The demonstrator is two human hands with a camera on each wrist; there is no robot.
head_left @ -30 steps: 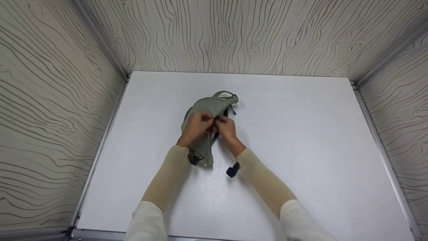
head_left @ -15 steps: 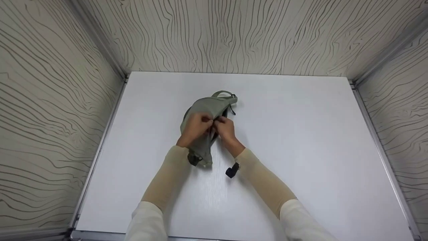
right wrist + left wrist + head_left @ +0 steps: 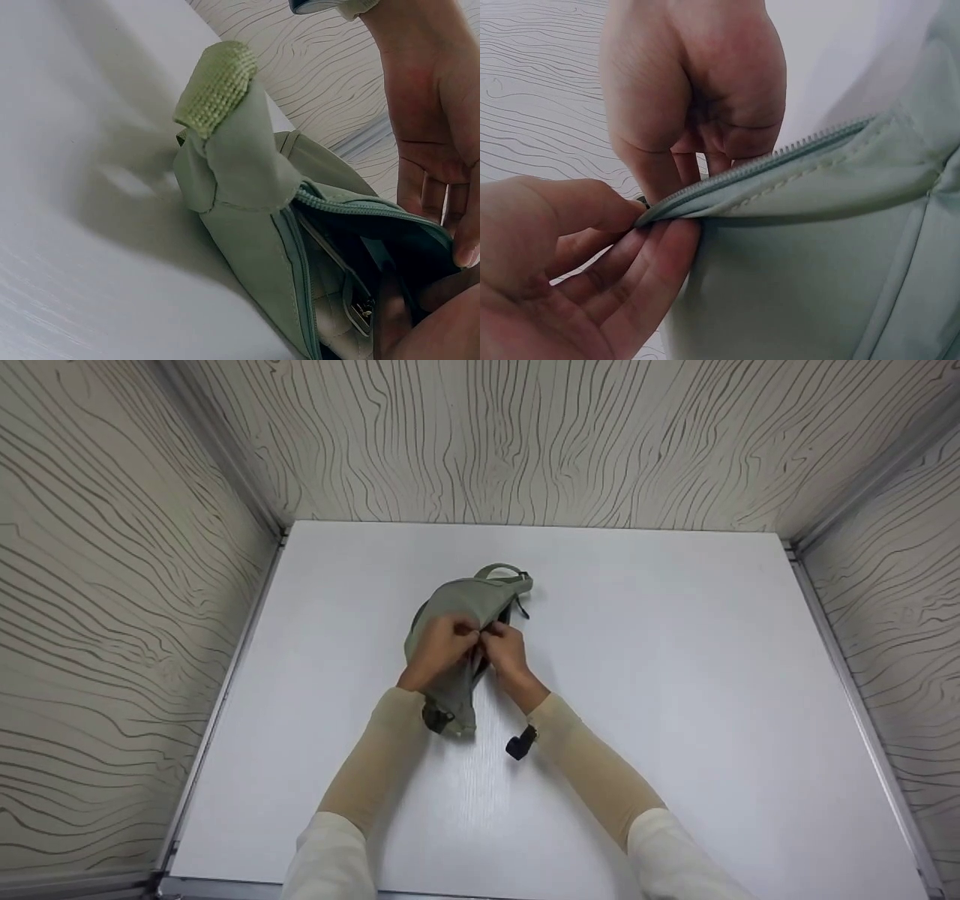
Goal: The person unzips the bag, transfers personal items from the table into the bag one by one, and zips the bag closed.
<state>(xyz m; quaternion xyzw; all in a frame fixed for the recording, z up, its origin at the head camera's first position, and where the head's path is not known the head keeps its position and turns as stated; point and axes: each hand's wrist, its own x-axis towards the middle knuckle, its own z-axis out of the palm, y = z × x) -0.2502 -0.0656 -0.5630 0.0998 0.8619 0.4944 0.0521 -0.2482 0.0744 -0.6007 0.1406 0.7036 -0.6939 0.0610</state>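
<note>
A sage-green zippered sling bag [image 3: 466, 598] lies on the white table, its zip opening spread apart. My left hand [image 3: 442, 645] pinches the toothed zip edge [image 3: 769, 161] between thumb and fingers. My right hand [image 3: 506, 652] is at the opening, close to the left fingertips. In the right wrist view, some right fingers [image 3: 394, 319] reach inside the bag. The zip edge covers the right fingertips in the left wrist view, so their grip cannot be told. Inside sits a quilted beige item [image 3: 337, 300] with a gold-coloured clasp [image 3: 364, 309].
The white table [image 3: 675, 660] extends around the bag. Wood-patterned walls [image 3: 525, 442] stand behind and at both sides, with grey metal strips along the edges. A woven green strap end [image 3: 217, 86] sticks up from the bag. A strap loop [image 3: 501, 568] lies at its far end.
Both hands stay at the same part of the opening, with only tiny finger shifts. The bag keeps its place and the zip opening looks the same.
</note>
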